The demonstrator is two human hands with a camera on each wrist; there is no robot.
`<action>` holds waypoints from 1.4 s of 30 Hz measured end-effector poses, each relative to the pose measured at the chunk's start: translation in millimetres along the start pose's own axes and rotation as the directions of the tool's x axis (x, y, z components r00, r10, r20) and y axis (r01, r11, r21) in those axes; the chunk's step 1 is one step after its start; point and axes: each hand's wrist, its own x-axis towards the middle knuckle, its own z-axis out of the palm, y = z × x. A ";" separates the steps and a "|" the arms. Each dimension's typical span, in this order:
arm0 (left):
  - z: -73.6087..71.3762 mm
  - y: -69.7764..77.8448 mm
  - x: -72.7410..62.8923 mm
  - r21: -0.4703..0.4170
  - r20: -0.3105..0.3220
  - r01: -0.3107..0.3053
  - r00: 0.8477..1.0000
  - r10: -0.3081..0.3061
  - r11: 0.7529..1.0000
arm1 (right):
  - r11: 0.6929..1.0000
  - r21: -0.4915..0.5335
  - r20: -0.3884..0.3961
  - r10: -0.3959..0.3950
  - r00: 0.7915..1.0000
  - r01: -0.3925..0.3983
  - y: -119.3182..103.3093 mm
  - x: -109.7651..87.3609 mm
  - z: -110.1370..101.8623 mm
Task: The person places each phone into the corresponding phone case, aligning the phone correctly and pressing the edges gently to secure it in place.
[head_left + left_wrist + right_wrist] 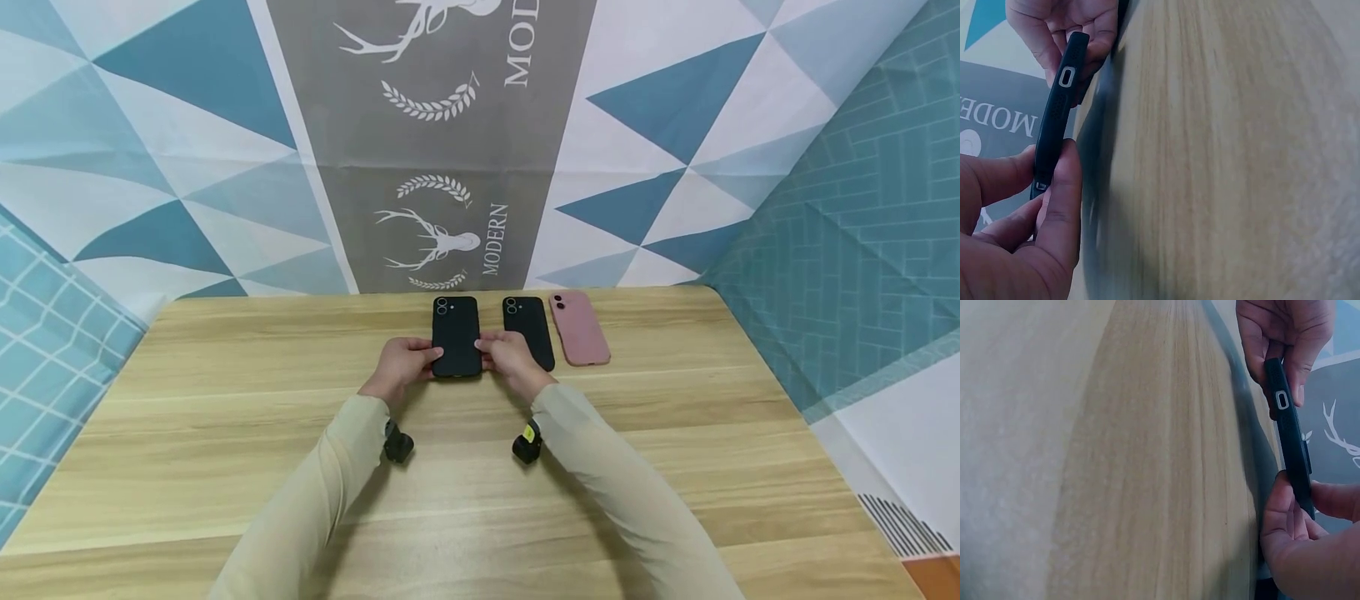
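Note:
Between my two hands is a phone in a black case [457, 333], its back and camera lenses facing up in the head view. My left hand [403, 365] pinches its left side, thumb on top and fingers beneath. On the opposite side my right hand [514, 360] pinches it the same way. Both wrist views show the case's bottom edge, with an oval port opening, off the table. Just right of it lies a second black phone-shaped item [534, 333], partly hidden by my right hand. A pink phone-shaped item [581, 328] lies beside that, camera end away from me.
The wood-grain table [225, 433] ends at the back against a patterned cloth [435, 150] with deer prints. Blue patterned cloth hangs at both sides. A small black wrist camera [398, 443] sits on the left wrist, another black camera [527, 443] on the right.

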 end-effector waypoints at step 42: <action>0.5 3.2 1.4 0.237 -0.105 -0.126 0.983 0.154 0.963 | 0.908 -0.419 -0.192 -0.103 0.976 0.013 -11.4 -2.3 12.0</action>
